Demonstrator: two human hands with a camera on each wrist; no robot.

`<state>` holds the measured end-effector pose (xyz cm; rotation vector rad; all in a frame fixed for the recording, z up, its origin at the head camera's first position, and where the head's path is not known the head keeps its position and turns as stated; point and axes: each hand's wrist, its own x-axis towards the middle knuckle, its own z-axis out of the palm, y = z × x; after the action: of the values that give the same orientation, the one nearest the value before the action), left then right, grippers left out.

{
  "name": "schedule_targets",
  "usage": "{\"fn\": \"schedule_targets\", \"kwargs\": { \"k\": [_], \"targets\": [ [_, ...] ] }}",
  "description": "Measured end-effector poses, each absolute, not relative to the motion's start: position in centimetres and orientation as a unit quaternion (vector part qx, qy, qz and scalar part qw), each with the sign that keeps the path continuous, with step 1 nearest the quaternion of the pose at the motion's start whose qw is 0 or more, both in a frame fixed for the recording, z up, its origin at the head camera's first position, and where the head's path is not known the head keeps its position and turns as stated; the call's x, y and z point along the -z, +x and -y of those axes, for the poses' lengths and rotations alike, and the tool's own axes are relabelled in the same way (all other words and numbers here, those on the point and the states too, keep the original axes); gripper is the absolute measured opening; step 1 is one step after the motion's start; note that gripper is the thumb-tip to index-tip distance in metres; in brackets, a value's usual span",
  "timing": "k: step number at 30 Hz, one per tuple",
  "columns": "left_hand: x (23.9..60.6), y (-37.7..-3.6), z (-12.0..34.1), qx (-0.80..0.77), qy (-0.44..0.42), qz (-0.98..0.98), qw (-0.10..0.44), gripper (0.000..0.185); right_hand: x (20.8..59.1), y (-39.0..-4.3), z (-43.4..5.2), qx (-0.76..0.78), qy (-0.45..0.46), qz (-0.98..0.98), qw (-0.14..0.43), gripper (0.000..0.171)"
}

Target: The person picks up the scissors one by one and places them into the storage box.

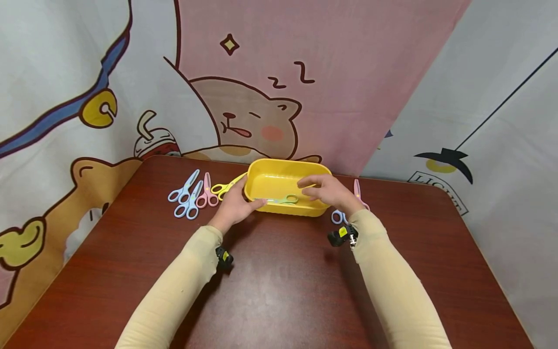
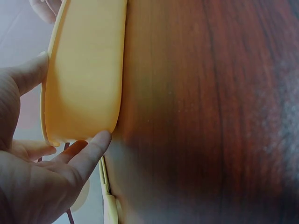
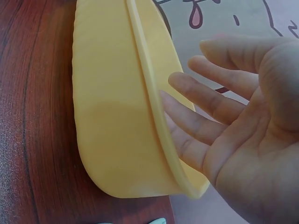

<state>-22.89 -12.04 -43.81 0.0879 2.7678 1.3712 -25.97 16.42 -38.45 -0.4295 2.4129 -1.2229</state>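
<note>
A yellow plastic basket (image 1: 287,210) stands toward the back of the table, with green-handled scissors (image 1: 289,198) lying inside it. At the basket's left end is my left hand (image 1: 236,206), its thumb over the rim and its fingers against the outer end wall (image 2: 84,93). My right hand (image 1: 329,190) hovers over the right end of the basket with the fingers spread and holding nothing. In the right wrist view its fingers (image 3: 205,100) reach across the rim (image 3: 156,105).
Left of the basket lie two blue scissors (image 1: 187,206), pink scissors (image 1: 207,191) and yellow scissors (image 1: 224,188). Beyond its right end, partly behind my right arm, are pink scissors (image 1: 357,189) and blue scissors (image 1: 337,216). A printed curtain (image 1: 340,87) hangs behind the table (image 1: 279,281).
</note>
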Motion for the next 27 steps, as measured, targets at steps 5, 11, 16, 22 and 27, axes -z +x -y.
{"fn": "schedule_targets", "kwargs": {
  "k": [5,11,16,22,27],
  "targets": [
    [43.9,-23.0,12.1,-0.442,0.031,-0.896,0.024,0.092,38.3,-25.8,-17.0,0.454,-0.155,-0.855,0.196,0.04],
    [43.7,-22.9,12.1,-0.441,0.028,-0.897,0.028,0.092,38.0,-25.4,-17.8,0.466,-0.148,-0.853,0.181,0.04],
    [43.6,-22.9,12.1,-0.439,0.027,-0.898,0.031,0.093,38.0,-25.0,-18.7,0.487,-0.142,-0.845,0.171,0.039],
    [43.6,-22.9,12.1,-0.441,0.028,-0.896,0.032,0.092,37.9,-24.8,-19.9,0.495,-0.136,-0.844,0.152,0.036],
    [43.7,-22.9,12.1,-0.443,0.029,-0.896,0.03,0.091,37.8,-24.5,-21.1,0.484,-0.111,-0.857,0.138,0.037]
  ]
}}
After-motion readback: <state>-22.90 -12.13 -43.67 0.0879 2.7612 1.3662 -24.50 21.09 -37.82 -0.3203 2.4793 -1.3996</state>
